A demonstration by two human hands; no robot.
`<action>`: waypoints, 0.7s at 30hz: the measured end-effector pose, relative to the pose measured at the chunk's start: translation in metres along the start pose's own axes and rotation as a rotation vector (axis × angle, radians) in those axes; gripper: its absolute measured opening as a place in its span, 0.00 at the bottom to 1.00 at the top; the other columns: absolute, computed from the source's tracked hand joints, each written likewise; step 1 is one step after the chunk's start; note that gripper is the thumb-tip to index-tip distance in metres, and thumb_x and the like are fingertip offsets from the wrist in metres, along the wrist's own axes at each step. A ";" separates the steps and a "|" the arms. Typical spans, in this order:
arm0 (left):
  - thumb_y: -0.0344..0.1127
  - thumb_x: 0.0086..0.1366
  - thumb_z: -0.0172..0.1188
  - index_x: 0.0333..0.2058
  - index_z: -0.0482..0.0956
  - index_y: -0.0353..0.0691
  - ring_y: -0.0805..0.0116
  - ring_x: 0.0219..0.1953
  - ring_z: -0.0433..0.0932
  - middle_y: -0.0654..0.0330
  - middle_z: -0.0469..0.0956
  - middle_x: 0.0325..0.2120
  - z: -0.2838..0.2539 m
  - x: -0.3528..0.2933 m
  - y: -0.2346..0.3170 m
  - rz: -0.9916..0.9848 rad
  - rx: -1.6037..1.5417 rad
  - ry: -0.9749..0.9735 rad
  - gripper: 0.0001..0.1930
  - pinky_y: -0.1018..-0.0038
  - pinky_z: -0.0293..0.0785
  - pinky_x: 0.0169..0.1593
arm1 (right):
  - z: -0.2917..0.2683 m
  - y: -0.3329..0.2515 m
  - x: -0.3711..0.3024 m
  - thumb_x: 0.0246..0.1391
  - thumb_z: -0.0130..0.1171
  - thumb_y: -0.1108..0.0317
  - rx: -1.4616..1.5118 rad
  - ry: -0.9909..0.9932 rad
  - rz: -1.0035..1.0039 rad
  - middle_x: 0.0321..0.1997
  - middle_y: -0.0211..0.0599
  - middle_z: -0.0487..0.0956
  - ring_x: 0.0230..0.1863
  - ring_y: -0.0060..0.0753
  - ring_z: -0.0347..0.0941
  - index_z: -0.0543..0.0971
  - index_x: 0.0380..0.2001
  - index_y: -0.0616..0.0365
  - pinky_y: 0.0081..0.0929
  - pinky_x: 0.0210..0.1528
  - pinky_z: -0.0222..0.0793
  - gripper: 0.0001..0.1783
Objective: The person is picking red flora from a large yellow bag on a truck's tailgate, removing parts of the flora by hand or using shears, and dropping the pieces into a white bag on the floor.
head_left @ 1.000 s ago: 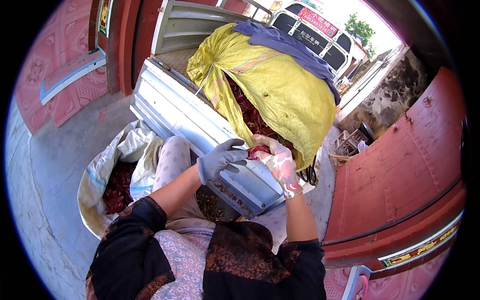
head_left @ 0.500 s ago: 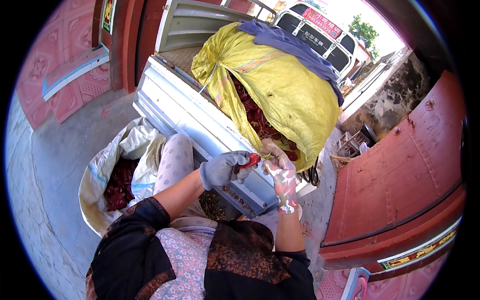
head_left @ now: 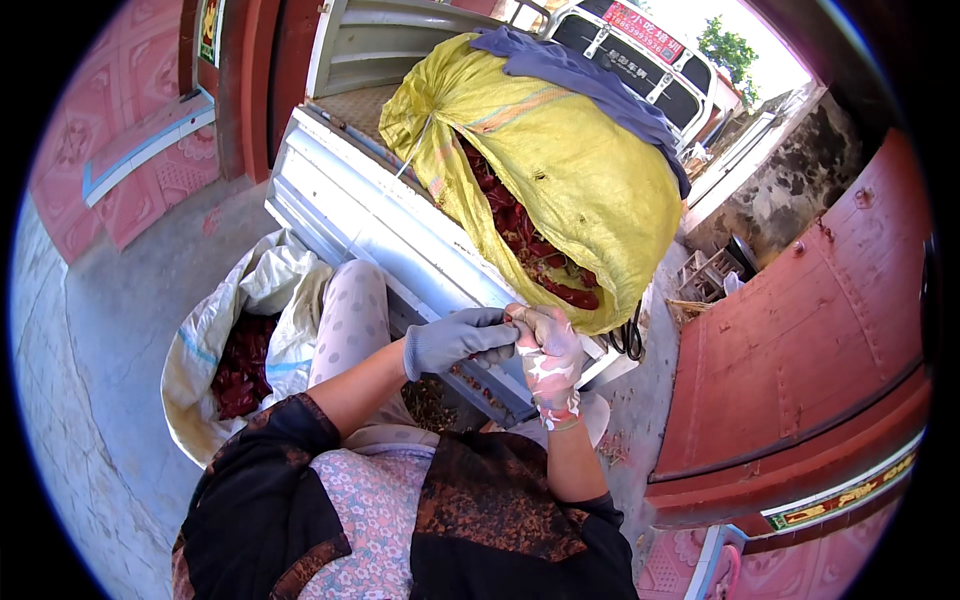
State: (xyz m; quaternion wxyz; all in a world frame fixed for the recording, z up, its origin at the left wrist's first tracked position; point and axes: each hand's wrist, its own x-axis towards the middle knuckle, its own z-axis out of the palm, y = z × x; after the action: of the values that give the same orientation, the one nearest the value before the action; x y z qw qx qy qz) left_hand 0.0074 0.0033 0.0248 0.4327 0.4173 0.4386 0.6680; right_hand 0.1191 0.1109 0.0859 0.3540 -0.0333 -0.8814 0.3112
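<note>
My left hand [head_left: 458, 342], in a grey glove, is closed with its fingertips meeting those of my right hand [head_left: 550, 350], which wears a pink and white camouflage-patterned glove. Between the fingertips a sliver of a dried red chili pepper [head_left: 509, 319] shows; the fingers hide most of it. Just beyond my hands, a big yellow woven sack [head_left: 590, 190] lies on its side, its slit gaping over many dried red chilies [head_left: 515, 225]. Beside my left leg stands a white woven sack [head_left: 185, 380] with its mouth rolled open and dark red chilies [head_left: 240, 370] inside.
The yellow sack rests on a cargo vehicle's bed, above its white tailgate panel [head_left: 350, 215]. A purple-blue cloth [head_left: 590, 85] covers the sack's far side. To the right stands a large red metal door [head_left: 790, 330]; a small wooden stool [head_left: 700, 275] is behind it. Plant scraps [head_left: 428, 405] lie below my hands.
My right hand has come toward my left and closed against its fingertips. The red chili pepper, plainly visible in my left hand before, is now mostly covered by fingers.
</note>
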 end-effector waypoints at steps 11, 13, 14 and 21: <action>0.40 0.65 0.51 0.30 0.73 0.34 0.84 0.24 0.59 0.72 0.64 0.20 0.002 0.004 -0.022 0.230 0.238 0.120 0.13 0.84 0.58 0.28 | 0.010 0.031 -0.008 0.58 0.54 0.65 0.983 -0.072 0.735 0.21 0.25 0.71 0.18 0.14 0.60 0.75 0.33 0.63 0.15 0.18 0.51 0.10; 0.39 0.64 0.51 0.30 0.74 0.33 0.85 0.23 0.59 0.73 0.64 0.19 0.002 0.006 -0.024 0.284 0.194 0.111 0.13 0.85 0.57 0.27 | 0.012 0.035 -0.008 0.59 0.52 0.62 1.094 -0.018 0.835 0.21 0.23 0.70 0.19 0.14 0.59 0.74 0.34 0.62 0.15 0.18 0.51 0.12; 0.39 0.64 0.51 0.31 0.74 0.33 0.85 0.23 0.59 0.73 0.63 0.19 0.002 0.004 -0.024 0.294 0.163 0.102 0.13 0.85 0.57 0.26 | 0.014 0.042 -0.008 0.59 0.52 0.61 1.150 0.010 0.885 0.21 0.23 0.69 0.19 0.14 0.59 0.74 0.34 0.62 0.15 0.18 0.51 0.13; 0.40 0.63 0.53 0.34 0.74 0.34 0.85 0.17 0.56 0.74 0.62 0.15 -0.001 -0.002 -0.029 0.131 -0.123 0.119 0.13 0.85 0.53 0.22 | 0.003 0.066 -0.001 0.56 0.54 0.66 0.060 -0.291 0.504 0.33 0.38 0.80 0.35 0.30 0.76 0.79 0.41 0.56 0.26 0.36 0.70 0.11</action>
State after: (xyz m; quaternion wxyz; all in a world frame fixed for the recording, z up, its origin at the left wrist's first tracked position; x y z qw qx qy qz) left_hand 0.0130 0.0078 -0.0036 0.3861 0.3774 0.3935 0.7441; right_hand 0.1073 0.1621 0.0467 0.1360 -0.1959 -0.8773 0.4166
